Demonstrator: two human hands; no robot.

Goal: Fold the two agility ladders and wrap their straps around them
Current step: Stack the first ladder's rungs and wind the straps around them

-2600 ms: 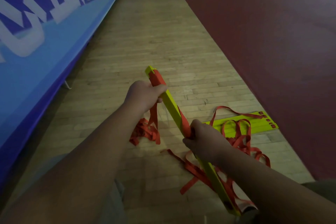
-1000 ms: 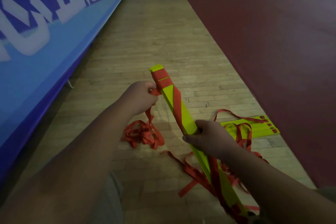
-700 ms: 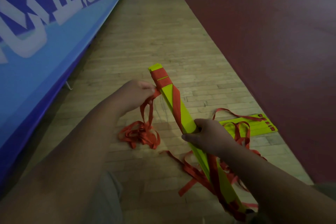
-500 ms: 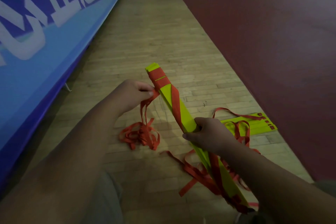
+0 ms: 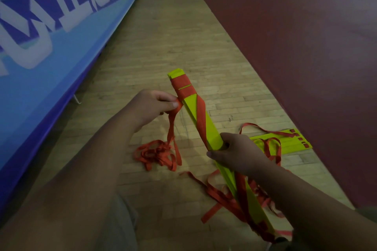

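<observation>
Centrally, the folded yellow-green plastic agility ladder [image 5: 211, 128] runs as a tilted bundle from upper centre to lower right of the frame. The right hand [image 5: 236, 155] is clenched around the bundle at its middle. The left hand [image 5: 151, 106], just left of the bundle's upper end, pinches the flat orange webbing strap [image 5: 171, 128] between thumb and fingers. Strap turns are wound round the upper end, with one diagonal pass below them. From the left hand the strap drops to a loose orange heap [image 5: 157, 155] on the pale wooden plank floor [image 5: 163, 36]. The second yellow-green ladder [image 5: 291, 143] lies flat on the floor at centre right, loose strap across it, beside the dark red court surface [image 5: 306, 47]. A blue lettered banner [image 5: 51, 47] fills the upper left.
</observation>
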